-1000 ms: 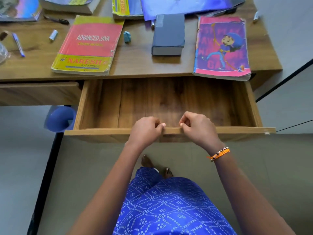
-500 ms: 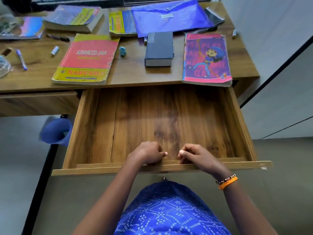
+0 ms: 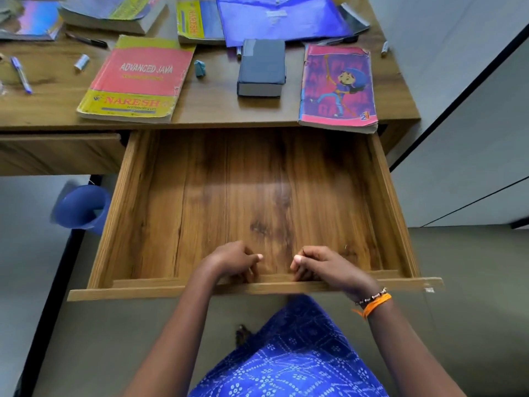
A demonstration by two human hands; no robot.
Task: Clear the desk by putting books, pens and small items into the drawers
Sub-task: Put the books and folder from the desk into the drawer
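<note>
Both hands are curled over the front board of the open drawer (image 3: pixel 257 196), the left hand (image 3: pixel 233 260) and the right hand (image 3: pixel 323 265) set close side by side near the middle of that board, thumbs tucked inward and the fingers hooked down on its inner face. That paired, centred grip makes sense for a drawer with no handle showing: pulling from the middle should keep it running straight on its slides. An orange band (image 3: pixel 372 303) sits on the right wrist.

The drawer stands far out from under the desk (image 3: pixel 214 110) and its wooden floor shows nothing in it, so by my reckoning the loading has not begun.

Everything meant to go in lies on the desk above. Nearest the drawer's far edge are the red Java book (image 3: pixel 137 81) on the left, a thick grey book (image 3: pixel 262 68) in the middle and a pink cartoon book (image 3: pixel 337 87) on the right, whose near edge slightly overhangs the desk lip. A small teal eraser (image 3: pixel 199 68) lies between the red and grey books. Further left a blue pen (image 3: pixel 21 75) and a short silver piece (image 3: pixel 81 62) lie apart. At the back sit more books and a blue folder (image 3: pixel 280 18). A second drawer (image 3: pixel 57 153) on the left is closed, and a blue bin (image 3: pixel 81 207) stands on the floor below it
</note>
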